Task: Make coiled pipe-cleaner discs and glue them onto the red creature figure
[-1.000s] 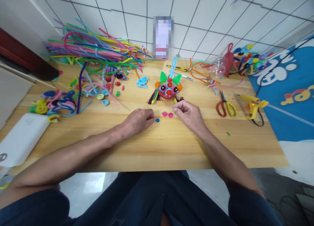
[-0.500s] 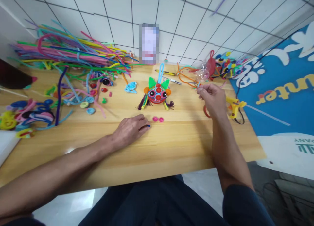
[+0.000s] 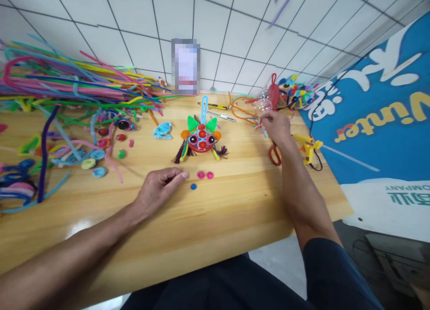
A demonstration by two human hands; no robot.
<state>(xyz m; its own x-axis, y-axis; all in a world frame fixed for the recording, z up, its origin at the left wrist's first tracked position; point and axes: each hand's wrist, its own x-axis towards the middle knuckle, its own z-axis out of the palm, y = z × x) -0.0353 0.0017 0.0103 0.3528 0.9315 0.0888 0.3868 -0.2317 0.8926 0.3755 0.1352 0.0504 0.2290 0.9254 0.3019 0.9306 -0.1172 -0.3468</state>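
Observation:
My left hand (image 3: 161, 187) rests on the wooden table (image 3: 218, 220) with its fingers curled together and nothing in them. A small blue coil (image 3: 193, 186) lies just right of its fingertips, and two pink coils (image 3: 205, 175) lie a little beyond. Behind them stands a colourful pipe-cleaner figure (image 3: 201, 139) with green ears and a blue loop. My right hand (image 3: 275, 124) reaches to the far right, pinched on a short pink and light-blue pipe cleaner piece (image 3: 263, 130), next to a clear plastic ball (image 3: 263, 106).
A big pile of long pipe cleaners (image 3: 67, 86) and loose coils fills the left of the table. Red-handled scissors (image 3: 274, 155) lie partly under my right forearm, with a yellow glue gun (image 3: 307, 144) beside them. More finished figures (image 3: 292, 95) sit at the back right.
My right hand left the pink coils and reached to the far right by the clear ball, taking a pipe cleaner piece. My left hand let the blue coil go. The view turned right.

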